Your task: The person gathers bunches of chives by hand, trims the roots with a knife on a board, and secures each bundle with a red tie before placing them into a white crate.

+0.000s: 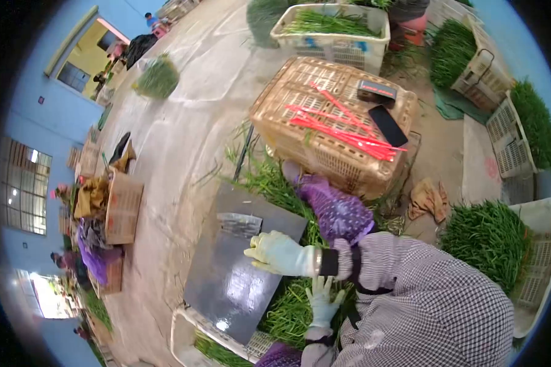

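My right hand (281, 254), in a pale glove, reaches over a dark, shiny flat board (226, 275). Its fingers are stretched out, and nothing shows in them. Just beyond its fingertips, a silvery, crinkled flat piece (240, 224) lies on the board. Nearer my body, my gloved left hand (323, 301) has its fingers spread over loose long green stalks (288, 315). More of these stalks lie along the board's far side, beside my purple-covered knee (337, 211).
An upturned brown crate (330, 159) carries red strips (349, 131), a black phone (387, 125) and a small box (376, 93). Crates of greens (483, 238) stand to the right and at the top. A white crate (180, 333) sits under the board's lower end. People work at far left.
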Demonstrator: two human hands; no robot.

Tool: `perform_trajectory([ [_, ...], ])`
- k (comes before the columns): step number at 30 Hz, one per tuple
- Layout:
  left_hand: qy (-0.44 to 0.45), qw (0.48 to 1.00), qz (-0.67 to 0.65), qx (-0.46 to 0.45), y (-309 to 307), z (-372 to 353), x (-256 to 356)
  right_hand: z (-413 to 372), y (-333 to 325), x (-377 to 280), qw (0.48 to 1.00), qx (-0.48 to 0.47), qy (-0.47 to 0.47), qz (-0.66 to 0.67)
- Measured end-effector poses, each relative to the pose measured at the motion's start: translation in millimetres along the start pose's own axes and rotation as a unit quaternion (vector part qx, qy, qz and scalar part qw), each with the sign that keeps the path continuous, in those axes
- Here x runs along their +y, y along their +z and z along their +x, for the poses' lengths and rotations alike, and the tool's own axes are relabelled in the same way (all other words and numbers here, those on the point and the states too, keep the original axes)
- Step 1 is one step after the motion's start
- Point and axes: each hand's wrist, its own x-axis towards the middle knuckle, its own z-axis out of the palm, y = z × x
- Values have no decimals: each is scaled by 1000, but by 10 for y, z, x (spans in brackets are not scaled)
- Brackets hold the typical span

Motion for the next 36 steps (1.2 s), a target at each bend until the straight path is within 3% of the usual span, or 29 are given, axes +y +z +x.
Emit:
perform_trajectory([
  [1, 17, 997, -76, 7, -146, -6, -76, 10, -384, -29, 1000, 11, 1, 26],
  [2, 40, 984, -167, 54, -189, -7, -166, -25, -637, 151, 993, 71, -64, -67],
  [4, -90, 945, -313, 22, -902, 48, 281, -11, -1445, 342, 946, -56, 122, -293],
  [6, -81, 956, -274, 74, -1058, -16, 352, -218, -1172, 2115, 946, 220, -48, -234],
  [7, -77, 960, -239, 123, -1130, -41, 388, -367, -1379, 2409, 945, 293, 41, -140],
  [8, -112, 947, -261, 150, -1186, -57, 499, -500, -1423, 2997, 928, 208, 247, -187],
  [10, -91, 936, -279, 194, -1254, -75, 652, -661, -1633, 3288, 889, 182, 333, -257],
  [16, -132, 910, -321, 228, -1357, -198, 899, -577, -1499, 3777, 892, 140, 273, -331],
  [19, -142, 884, -367, 254, -1661, -262, 1117, -443, -1317, 4049, 832, 180, 318, -418],
  [20, -143, 875, -382, 260, -1728, -230, 1128, -405, -1285, 4166, 819, 185, 373, -395],
  [21, -125, 876, -380, 270, -1833, -72, 1167, -332, -1451, 3980, 819, 149, 442, -336],
  [22, -107, 876, -376, 281, -1952, 128, 1229, -355, -1637, 3778, 830, 124, 422, -344],
  [24, -50, 878, -377, 290, -2142, 404, 1388, -366, -1938, 3081, 859, 310, 288, -288],
  [25, -58, 844, -436, 308, -2214, 526, 1508, -275, -2070, 2622, 865, 352, 266, -238],
  [26, -67, 805, -493, 322, -2241, 564, 1575, -236, -2000, 2402, 877, 434, 141, -153],
  [27, -48, 845, -442, 297, -2151, 711, 1329, -234, -2015, 1709, 892, 439, 106, -4],
  [28, -68, 840, -489, 227, -2186, 842, 1345, -171, -1817, 1376, 909, 407, 54, 78],
  [29, -88, 827, -532, 157, -2285, 999, 1481, -262, -1636, 750, 904, 285, 111, 299],
  [30, -47, 850, -434, 294, -2609, 241, 2512, -425, -1592, 172, 837, 90, 198, 502],
  [31, -29, 833, -451, 319, -1959, 104, 1457, -454, -1191, -34, 884, 106, 102, 445],
  [32, -56, 787, -509, 345, -2057, 74, 1657, -514, -832, -213, 916, 114, 3, 385],
  [33, -67, 781, -518, 342, -2074, 5, 1610, -670, -646, -492, 846, 32, 113, 520],
  [34, -86, 771, -525, 350, -2061, -124, 1509, -799, -490, -784, 740, -66, 224, 631],
  [36, -130, 763, -512, 373, -2103, -429, 1505, -934, -79, -1138, 792, -51, 211, 571],
])
